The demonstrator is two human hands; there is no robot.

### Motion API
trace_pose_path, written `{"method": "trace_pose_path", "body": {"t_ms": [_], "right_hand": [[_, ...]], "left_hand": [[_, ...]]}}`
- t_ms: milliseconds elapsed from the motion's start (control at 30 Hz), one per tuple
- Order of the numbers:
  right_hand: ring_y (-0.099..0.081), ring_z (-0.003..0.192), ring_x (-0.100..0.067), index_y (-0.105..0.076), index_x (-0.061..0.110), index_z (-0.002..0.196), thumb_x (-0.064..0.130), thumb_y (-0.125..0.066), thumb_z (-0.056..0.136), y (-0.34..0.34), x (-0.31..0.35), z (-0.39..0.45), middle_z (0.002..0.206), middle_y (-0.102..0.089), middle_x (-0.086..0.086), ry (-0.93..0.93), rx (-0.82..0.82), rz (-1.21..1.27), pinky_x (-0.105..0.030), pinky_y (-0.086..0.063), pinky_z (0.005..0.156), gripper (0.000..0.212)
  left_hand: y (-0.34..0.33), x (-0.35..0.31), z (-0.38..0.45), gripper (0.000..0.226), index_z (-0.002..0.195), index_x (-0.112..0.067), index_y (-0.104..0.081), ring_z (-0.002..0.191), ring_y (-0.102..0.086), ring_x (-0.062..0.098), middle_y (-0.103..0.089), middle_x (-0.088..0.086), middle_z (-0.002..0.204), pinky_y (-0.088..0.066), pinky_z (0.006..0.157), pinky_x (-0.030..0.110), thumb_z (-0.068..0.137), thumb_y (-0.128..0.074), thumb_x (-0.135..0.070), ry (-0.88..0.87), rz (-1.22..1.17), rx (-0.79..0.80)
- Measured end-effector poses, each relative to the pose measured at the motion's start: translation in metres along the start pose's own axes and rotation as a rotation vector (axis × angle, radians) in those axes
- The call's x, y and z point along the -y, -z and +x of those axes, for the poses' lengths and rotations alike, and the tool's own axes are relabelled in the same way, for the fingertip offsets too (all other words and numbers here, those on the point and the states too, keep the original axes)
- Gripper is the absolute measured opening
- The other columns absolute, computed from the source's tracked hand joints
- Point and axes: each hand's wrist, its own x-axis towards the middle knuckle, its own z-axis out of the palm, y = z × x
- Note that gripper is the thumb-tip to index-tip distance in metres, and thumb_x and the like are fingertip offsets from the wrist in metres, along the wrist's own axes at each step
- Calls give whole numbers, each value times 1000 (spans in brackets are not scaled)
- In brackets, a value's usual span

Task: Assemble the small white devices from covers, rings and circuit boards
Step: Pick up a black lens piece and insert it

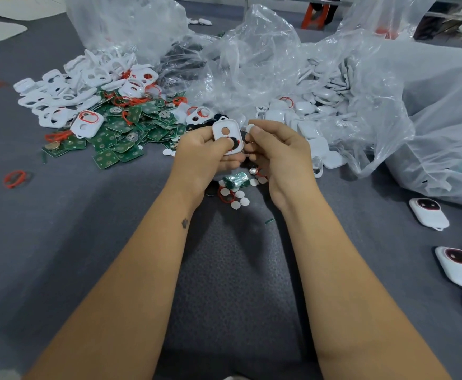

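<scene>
My left hand point(201, 152) grips a white cover point(225, 134) with a round hole near its top and a black disc with a red ring under my thumb. My right hand point(276, 152) pinches a small white round piece point(251, 128) right beside the cover. Under my hands lie a green circuit board point(236, 180), several small white discs point(240, 200) and a red ring point(225, 196). A pile of green circuit boards point(120, 133) spreads to the left, with white covers point(67, 94) heaped behind it.
Crumpled clear plastic bags point(361, 86) holding white parts fill the back and right. Finished white devices point(430, 213) lie at the right edge on the grey cloth table point(73, 242). A loose red ring point(14, 179) lies far left.
</scene>
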Motion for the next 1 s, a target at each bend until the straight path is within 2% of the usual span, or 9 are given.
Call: {"method": "trace_pose_path", "body": {"t_ms": [267,433,633,767,900,1000], "right_hand": [[-61,55,-11,-66,8,83,0,-58,91,0,2,2,67,-69,-5,-70,-38,125,-19,-48,52,14],[-52,51,-9,-71,14,74,8,-64,88,-1,-1,1,66,-64,-2,-35,-63,-27,-22,-37,47,16],[-55,51,-8,-71,11,78,3,-64,86,-2,1,-1,65,-68,0,52,-73,-160,-19,-41,44,13],[-61,59,-7,-71,15,76,3,-67,82,-3,0,-1,64,-69,3,164,-115,-325,-19,-49,55,15],[-59,78,-5,-73,18,80,8,-70,82,-3,-4,-1,88,-68,-3,271,-115,-521,-20,-49,75,11],[-57,84,-5,-71,21,81,9,-71,83,-4,-5,-2,97,-65,-5,278,-104,-566,-16,-45,77,12]], "left_hand": [[-1,2,0,21,86,-14,-71,62,-69,10,-72,-2,68,-53,54,17,92,-55,-1,21,17,20],[-1,3,-1,23,88,-12,-72,62,-70,11,-73,0,71,-52,53,16,91,-54,1,22,34,57],[-2,2,-2,26,90,-13,-71,61,-70,10,-73,-1,71,-53,54,16,92,-52,3,8,54,86],[-3,2,-3,28,92,-15,-72,63,-70,11,-74,-2,74,-52,54,16,93,-51,4,-14,78,103],[-4,4,-5,28,92,-15,-73,66,-70,14,-74,1,77,-52,55,16,92,-52,3,-24,101,118],[-3,3,-3,30,92,-17,-73,65,-70,13,-74,0,75,-51,54,15,91,-52,4,-25,82,129]]}}
